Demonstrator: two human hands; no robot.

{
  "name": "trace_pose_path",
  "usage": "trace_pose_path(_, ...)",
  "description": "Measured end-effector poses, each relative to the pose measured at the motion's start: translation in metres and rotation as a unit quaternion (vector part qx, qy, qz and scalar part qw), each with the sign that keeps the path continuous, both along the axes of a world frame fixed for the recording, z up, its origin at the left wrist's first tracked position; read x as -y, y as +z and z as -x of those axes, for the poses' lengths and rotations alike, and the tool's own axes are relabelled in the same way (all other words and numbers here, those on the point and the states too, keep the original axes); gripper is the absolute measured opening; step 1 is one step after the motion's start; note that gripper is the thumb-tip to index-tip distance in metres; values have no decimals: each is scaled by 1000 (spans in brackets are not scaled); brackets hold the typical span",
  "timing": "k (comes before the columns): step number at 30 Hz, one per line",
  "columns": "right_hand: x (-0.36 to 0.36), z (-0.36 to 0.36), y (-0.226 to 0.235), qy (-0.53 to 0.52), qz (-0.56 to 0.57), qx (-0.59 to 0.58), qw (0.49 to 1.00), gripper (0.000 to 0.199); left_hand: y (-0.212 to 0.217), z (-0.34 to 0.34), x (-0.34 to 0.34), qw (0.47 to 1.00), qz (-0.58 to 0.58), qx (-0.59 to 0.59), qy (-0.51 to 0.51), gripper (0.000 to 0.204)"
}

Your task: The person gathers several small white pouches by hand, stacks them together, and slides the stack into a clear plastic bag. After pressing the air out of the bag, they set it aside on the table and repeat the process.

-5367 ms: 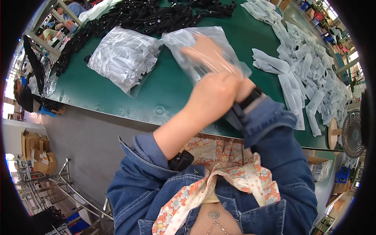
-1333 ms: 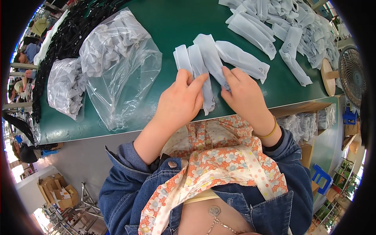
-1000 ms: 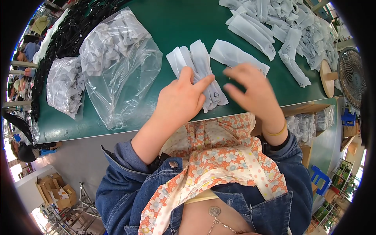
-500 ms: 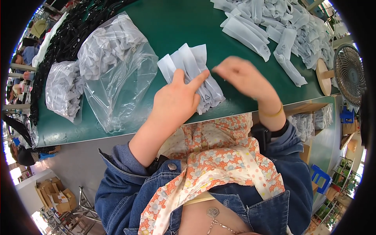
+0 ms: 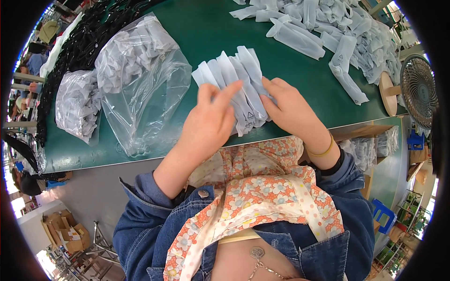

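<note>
Packets [image 5: 236, 86], small white plastic sleeves, several fanned side by side (one shows a printed triangle mark), lying at the near edge of the green desk [image 5: 206, 28]. Left hand [image 5: 211, 124] grip: thumb and fingers clasping the fan's left side. Right hand [image 5: 288, 110] grip: fingers pressed on the right side.

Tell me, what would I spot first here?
Two hands at the green table's near edge: the left hand and right hand grip a fan of small white packets. Left lies a clear bag stuffed with packets; far right, a loose heap.
</note>
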State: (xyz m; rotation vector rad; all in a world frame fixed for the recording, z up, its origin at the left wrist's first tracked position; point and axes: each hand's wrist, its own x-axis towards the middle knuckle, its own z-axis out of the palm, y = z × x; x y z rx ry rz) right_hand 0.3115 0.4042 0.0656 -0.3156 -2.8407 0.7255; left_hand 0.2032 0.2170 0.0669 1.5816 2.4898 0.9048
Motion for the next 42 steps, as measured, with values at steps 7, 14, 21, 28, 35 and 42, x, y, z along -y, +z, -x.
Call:
trace_pose_path(7,42,9,16,-29,-25,42,998,67,-23,18,38,894,-113,433,25,25)
trace_pose_path(14,62,24,19,-28,-103,80,991,95,3,24,33,977,40,186,-99,32)
trace_pose_path(21,10,9,13,255,-46,-41,965,90,12,30,8,988,7,-105,-113,73)
trace_pose_path(28,14,0,11,213,-87,-57,972,80,-14,29,-3,986,-37,40,-157,89)
trace_pose_path(35,3,16,4,223,-59,-50,972,76,-3,21,12,994,-40,22,-97,86)
trace_pose_path(42,18,32,21,148,131,-127,972,70,39,50,122,907,89,-340,233,64)
